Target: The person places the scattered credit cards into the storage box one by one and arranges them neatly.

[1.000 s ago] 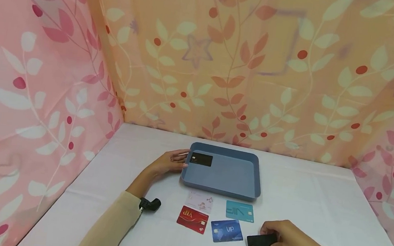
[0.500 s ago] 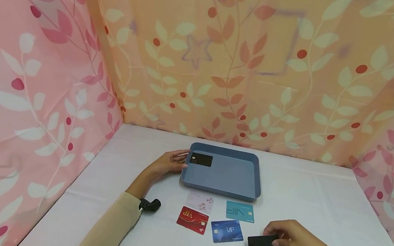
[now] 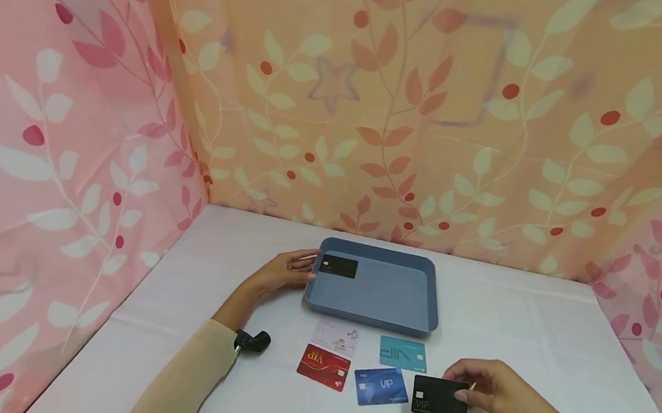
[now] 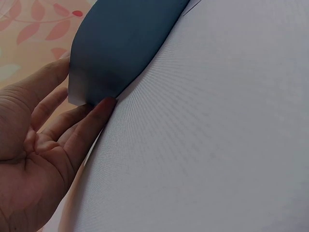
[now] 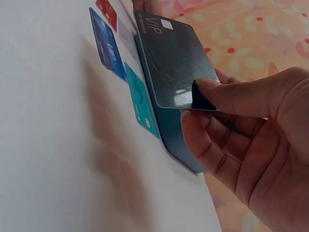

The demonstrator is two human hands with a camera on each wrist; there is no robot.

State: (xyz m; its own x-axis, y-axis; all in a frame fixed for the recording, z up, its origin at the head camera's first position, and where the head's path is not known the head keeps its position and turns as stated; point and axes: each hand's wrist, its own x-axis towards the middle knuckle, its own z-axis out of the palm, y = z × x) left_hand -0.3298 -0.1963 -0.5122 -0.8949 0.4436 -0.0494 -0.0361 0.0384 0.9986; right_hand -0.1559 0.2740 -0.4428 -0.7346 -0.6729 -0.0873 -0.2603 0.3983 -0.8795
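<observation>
On the white surface (image 3: 518, 327) sits a blue tray (image 3: 381, 301), and the left hand (image 3: 279, 274) touches its left side with mostly straight fingers. Near the front, the right hand (image 3: 506, 396) has its thumb and fingers almost together, pinching a black card (image 3: 438, 398) up off the surface, while another black card (image 3: 339, 266) lies in the tray. This looks like the lifting step, and the next move seems to call for a steady pinch.
</observation>
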